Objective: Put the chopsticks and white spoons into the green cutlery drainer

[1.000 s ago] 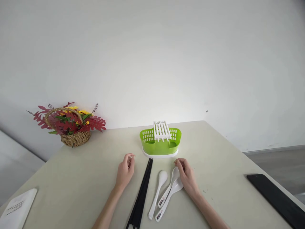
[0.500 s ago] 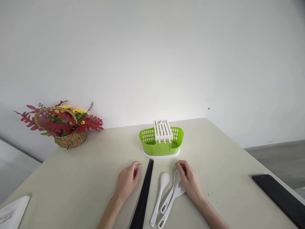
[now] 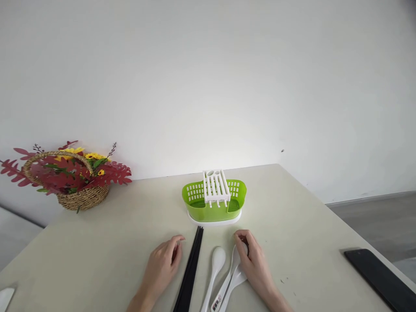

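My left hand rests on the table left of a bundle of black chopsticks, its fingers loosely curled, thumb and forefinger apart, holding nothing. Three white spoons lie right of the chopsticks. The left spoon lies apart from the others; the middle spoon and the right spoon lie close together. Over the bowl ends of those two is my right hand, loosely curled and partly covering them, with no grip on them visible. Beyond the hands stands a green basket with a white slotted rack across its middle.
A wicker basket of artificial red and yellow flowers stands at the back left by the wall. A black phone lies near the right edge. The corner of a white object shows at the lower left.
The view has shifted slightly, so everything on the table sits lower and most of it further left in the picture. Both hands keep their pose, and nothing has been picked up.
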A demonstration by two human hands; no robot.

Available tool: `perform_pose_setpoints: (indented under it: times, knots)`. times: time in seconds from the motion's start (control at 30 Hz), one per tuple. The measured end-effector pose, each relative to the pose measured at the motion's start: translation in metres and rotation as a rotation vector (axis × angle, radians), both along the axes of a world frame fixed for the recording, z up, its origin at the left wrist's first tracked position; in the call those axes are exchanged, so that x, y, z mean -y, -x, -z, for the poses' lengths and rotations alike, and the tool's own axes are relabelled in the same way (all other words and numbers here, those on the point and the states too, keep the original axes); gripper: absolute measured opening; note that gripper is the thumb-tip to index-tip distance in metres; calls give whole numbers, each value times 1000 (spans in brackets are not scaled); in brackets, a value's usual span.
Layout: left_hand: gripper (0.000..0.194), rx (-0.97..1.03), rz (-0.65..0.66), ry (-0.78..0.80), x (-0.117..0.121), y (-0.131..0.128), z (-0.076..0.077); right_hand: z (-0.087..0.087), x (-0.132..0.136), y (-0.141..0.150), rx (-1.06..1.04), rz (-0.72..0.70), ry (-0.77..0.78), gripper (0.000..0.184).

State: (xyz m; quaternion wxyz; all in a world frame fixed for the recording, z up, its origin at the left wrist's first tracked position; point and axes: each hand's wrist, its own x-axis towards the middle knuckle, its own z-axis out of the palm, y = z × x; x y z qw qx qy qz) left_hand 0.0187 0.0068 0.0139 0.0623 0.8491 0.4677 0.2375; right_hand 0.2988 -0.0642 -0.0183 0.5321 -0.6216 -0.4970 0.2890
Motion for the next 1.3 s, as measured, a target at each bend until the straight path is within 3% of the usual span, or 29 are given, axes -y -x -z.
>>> perform_pose_setpoints:
  times: [0.3,1.03,1.3]
  knots:
    - [22,-1,-23,35,-1,0,-1,-8,0,1,-10,30,-17,32]
    - [24,-23,-32,122,1,-6,-1,0,0,-1,35,25,-6,28]
    - [33,-6,15,203,2,-5,-9,2,-1,-1,19,27,-27,29]
